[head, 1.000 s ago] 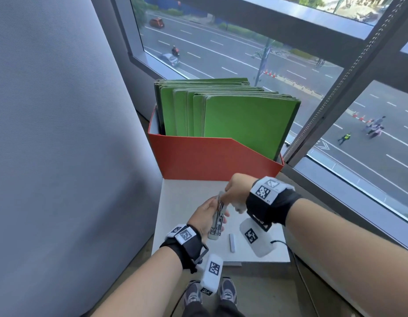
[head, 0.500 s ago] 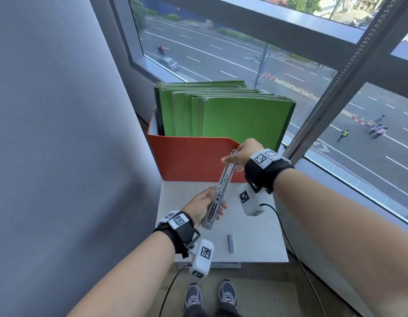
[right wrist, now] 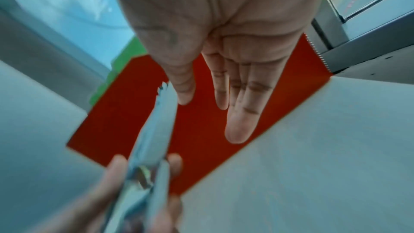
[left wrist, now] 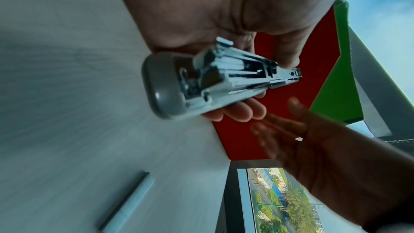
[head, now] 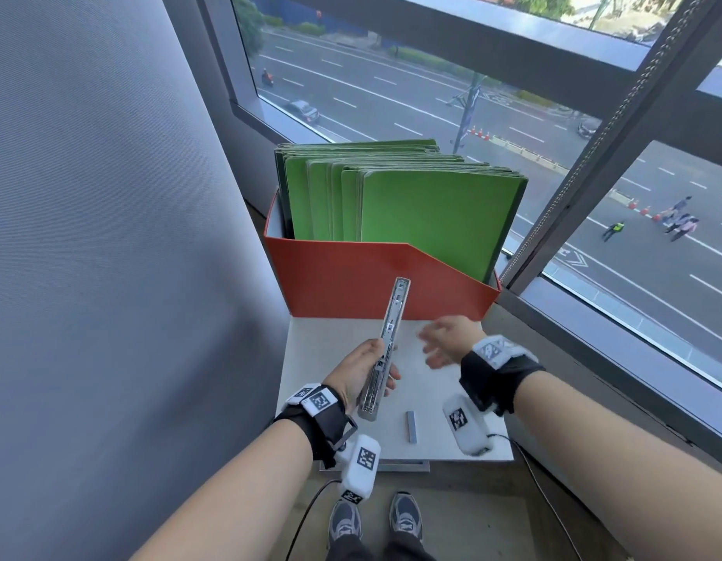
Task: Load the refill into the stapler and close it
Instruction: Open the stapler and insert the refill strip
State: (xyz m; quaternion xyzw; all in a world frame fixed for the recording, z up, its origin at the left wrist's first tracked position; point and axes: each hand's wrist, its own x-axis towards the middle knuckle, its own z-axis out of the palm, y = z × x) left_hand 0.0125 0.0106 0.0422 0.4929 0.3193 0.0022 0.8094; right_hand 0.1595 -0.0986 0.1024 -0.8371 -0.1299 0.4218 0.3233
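My left hand (head: 361, 374) grips the grey and metal stapler (head: 385, 350) by its rear half, above the white table (head: 343, 338). The stapler is swung fully open, its metal arm pointing up and away toward the red box. In the left wrist view the stapler (left wrist: 215, 81) shows its open metal channel, fingers curled under it. My right hand (head: 446, 344) hovers just right of the stapler with straight, spread fingers and holds nothing; the right wrist view shows those fingers (right wrist: 237, 112) extended. The staple refill (head: 411, 427), a short grey strip, lies on the table near its front edge, also seen as refill (left wrist: 127, 199).
A red file box (head: 375, 285) full of green folders (head: 424, 212) stands at the back of the table. A grey wall panel is at the left, window glass and frame (head: 602, 172) at the right. My shoes (head: 375, 520) show below the table's front edge.
The stapler went from nearly folded to fully swung open. My right hand let go of the top arm's tip and dropped back to the right, fingers spread.
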